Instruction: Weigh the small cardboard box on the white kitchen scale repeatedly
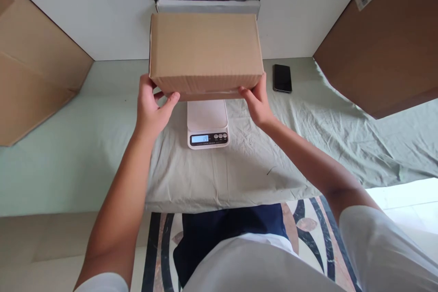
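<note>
A brown cardboard box (206, 48) is held between both hands over the far part of a white digital scale (207, 116). My left hand (152, 105) grips the box's near left corner, thumb along its front side. At the near right corner, my right hand (256, 100) grips it the same way, thumb on the front. The box covers the back of the scale, so I cannot tell whether the two touch. The scale's display is lit, with small digits that are hard to read and several round buttons beside it.
A black phone (282, 78) lies right of the box on the green cloth (112, 146). Large cardboard boxes stand at the left (37, 68) and the right (386, 45). White panels (92, 18) close off the back. A patterned floor shows below the table edge.
</note>
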The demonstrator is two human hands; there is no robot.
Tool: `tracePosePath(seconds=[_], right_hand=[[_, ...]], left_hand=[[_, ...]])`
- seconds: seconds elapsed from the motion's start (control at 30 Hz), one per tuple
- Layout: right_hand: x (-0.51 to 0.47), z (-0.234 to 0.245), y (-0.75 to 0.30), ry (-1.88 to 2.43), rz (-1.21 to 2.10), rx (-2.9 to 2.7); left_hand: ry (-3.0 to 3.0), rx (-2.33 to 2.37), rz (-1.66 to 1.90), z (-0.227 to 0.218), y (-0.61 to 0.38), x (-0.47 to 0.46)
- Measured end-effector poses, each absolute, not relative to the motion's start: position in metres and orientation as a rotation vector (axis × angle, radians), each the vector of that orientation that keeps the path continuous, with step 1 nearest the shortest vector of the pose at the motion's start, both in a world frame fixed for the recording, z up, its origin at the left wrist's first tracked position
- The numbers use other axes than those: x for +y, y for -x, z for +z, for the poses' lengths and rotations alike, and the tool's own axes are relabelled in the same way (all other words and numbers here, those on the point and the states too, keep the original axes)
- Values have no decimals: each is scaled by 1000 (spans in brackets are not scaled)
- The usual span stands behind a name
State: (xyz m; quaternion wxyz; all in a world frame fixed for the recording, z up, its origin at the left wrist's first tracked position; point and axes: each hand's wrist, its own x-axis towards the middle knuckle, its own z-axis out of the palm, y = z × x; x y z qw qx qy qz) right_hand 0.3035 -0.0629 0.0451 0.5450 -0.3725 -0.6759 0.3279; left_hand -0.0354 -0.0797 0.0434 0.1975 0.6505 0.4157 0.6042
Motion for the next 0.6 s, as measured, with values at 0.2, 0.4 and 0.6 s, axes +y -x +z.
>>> tracePosePath(seconds=[0.2, 0.4, 0.6], right_hand=[[19, 18, -280, 919, 716, -1538], [40, -23, -268, 991, 755, -1465], [42, -38, -274, 1019, 720, -1515]], left_hand=[[-1748, 1208, 1669, 12, 34, 11], [-1712, 1313, 1549, -36, 34, 33], [-1704, 1347, 1530, -46, 33, 28]])
